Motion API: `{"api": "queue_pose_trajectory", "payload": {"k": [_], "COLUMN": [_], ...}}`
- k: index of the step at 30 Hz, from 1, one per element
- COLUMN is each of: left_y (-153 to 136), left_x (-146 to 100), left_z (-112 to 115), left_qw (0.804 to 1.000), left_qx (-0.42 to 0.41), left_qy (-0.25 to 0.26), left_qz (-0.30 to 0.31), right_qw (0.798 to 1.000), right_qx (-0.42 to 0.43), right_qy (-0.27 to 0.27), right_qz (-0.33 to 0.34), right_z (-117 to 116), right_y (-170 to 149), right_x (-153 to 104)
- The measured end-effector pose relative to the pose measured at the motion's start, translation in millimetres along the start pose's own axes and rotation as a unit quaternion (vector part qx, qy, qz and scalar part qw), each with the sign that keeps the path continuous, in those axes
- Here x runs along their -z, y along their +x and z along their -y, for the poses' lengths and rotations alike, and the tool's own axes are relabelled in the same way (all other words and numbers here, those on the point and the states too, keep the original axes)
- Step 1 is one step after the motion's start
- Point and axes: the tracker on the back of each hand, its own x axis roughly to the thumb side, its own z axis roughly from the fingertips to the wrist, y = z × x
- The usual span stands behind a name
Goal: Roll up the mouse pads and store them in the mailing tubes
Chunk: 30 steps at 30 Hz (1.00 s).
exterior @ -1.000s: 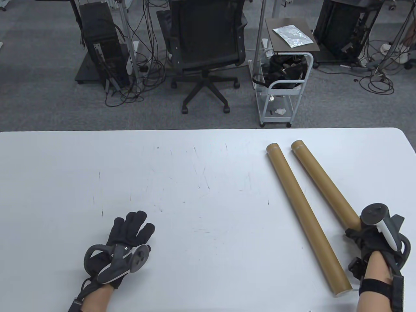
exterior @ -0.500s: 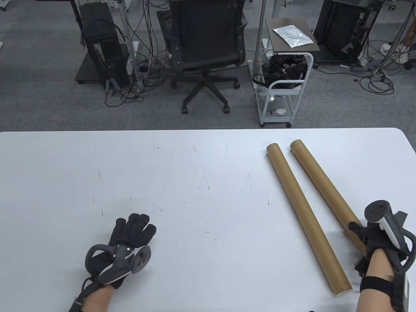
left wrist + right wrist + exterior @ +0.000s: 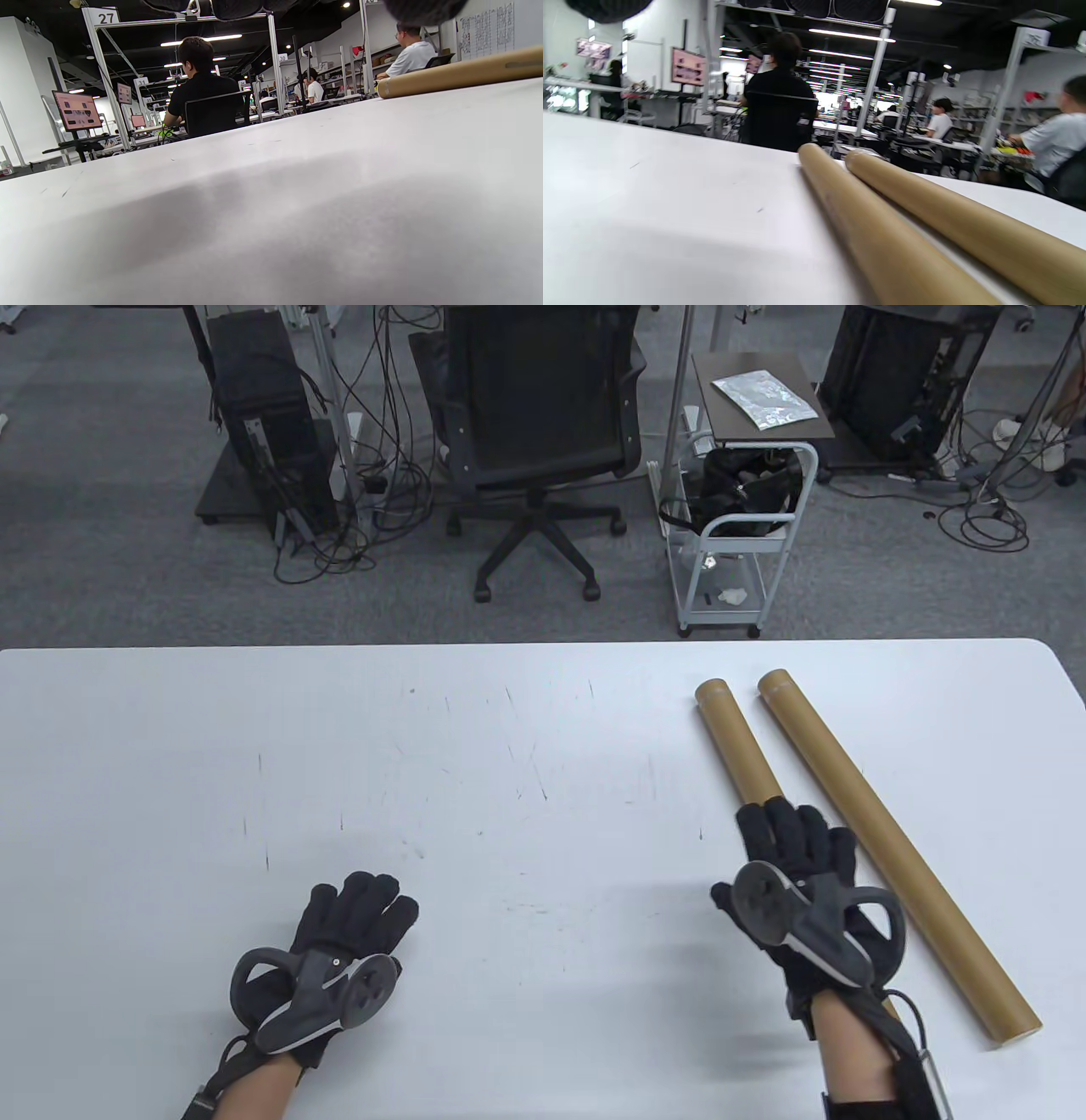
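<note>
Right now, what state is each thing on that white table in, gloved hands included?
Left brown cardboard mailing tube: lying flat, far end capped, partly under the right hand.
Right brown cardboard mailing tube: lying flat, untouched.
Left hand: fingers straight, holding nothing.
Right hand: fingers straight, over the left tube.

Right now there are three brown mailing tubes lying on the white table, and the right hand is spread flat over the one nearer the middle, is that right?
Not quite: the table view shows two tubes, not three. The right hand is spread flat over the left tube, the one nearer the middle, and the right tube lies free beside it on the white table.
</note>
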Motion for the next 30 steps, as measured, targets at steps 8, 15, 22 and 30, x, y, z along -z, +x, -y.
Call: {"api": "queue_pose_trajectory", "payload": {"k": [8,15,22,30], "left_y": [6.9,3.9,3.9,3.0], "left_x": [-0.9,0.7,0.7,0.0], "left_z": [6.0,7.5,7.7,9.0], "left_qw": [0.999,0.999,0.999,0.999], "left_qx": [0.007,-0.008,-0.008,-0.012], "left_qy": [-0.023,-0.036,-0.038,-0.037], "left_qz": [0.027,0.016,0.021,0.023], "right_qw": [0.995,0.988,0.991,0.993], "right_qx": [-0.047,-0.082,-0.066,-0.045], "right_qy": [-0.007,0.034,0.038,0.057], "right_qz": [0.093,0.126,0.113,0.089], "right_z": [-35.0,-62.3,-64.9,-72.6], "right_y": [71.5,66.9,58.9,49.2], "right_x": [-19.2,-27.3,-24.4,-21.6]}}
